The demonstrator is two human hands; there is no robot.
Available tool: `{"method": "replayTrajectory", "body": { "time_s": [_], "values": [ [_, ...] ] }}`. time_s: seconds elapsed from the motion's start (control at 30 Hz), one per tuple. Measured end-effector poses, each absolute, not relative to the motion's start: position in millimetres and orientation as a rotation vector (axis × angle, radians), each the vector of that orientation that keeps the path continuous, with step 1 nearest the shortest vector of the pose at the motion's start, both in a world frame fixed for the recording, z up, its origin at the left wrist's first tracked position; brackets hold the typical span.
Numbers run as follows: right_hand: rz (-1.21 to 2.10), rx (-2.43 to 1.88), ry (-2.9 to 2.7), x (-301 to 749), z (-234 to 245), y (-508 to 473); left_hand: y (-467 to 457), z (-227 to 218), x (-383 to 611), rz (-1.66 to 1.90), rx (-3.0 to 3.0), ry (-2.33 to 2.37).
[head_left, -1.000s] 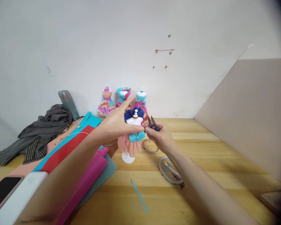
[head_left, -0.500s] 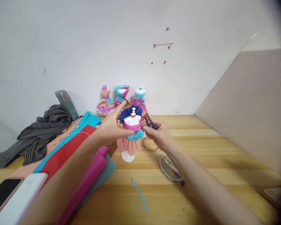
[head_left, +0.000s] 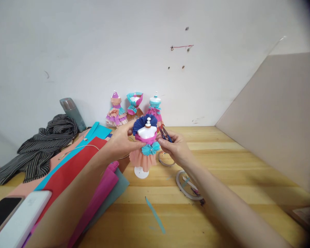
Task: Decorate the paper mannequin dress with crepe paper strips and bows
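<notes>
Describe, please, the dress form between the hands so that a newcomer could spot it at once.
At the wooden table, look between the left hand and right hand. The dress form there wears a peach skirt; unlike the three dress forms behind, it has a dark blue pleated fan behind its neck.

The left hand (head_left: 122, 139) and right hand (head_left: 176, 146) are bare, with slender fingers and narrow thumbs. The left forearm (head_left: 76, 193) and right forearm (head_left: 219, 189) are bare too, slim and smoothly rounded, narrowest at the wrists and broadening toward the elbows. The nails are too small to make out.
</notes>
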State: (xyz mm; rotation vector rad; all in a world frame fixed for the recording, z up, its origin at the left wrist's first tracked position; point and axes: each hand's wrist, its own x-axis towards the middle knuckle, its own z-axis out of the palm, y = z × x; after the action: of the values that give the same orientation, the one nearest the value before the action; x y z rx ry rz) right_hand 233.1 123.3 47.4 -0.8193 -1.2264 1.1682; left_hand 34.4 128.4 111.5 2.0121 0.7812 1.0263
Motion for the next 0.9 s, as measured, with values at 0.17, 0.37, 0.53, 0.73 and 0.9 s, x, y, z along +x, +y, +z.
{"method": "replayTrajectory", "body": {
  "time_s": [0.17, 0.37, 0.53, 0.73, 0.9],
  "values": [
    [1.227, -0.800, -1.197, 231, 46, 126, 130, 109, 33, 1.035, 2.038, 0.781],
    [1.333, -0.762, -1.174, 230, 46, 125, 133, 105, 32, 1.056, 2.052, 0.782],
    [1.362, -0.743, -1.149, 229, 49, 122, 132, 102, 28, 1.056, 2.054, 0.777],
    [1.354, -0.758, -1.152, 228, 48, 122, 131, 106, 21, 1.026, 2.067, 0.751],
    [1.352, -0.756, -1.145, 229, 44, 124, 129, 107, 12, 0.919, 2.032, 0.986]
  ]
}}
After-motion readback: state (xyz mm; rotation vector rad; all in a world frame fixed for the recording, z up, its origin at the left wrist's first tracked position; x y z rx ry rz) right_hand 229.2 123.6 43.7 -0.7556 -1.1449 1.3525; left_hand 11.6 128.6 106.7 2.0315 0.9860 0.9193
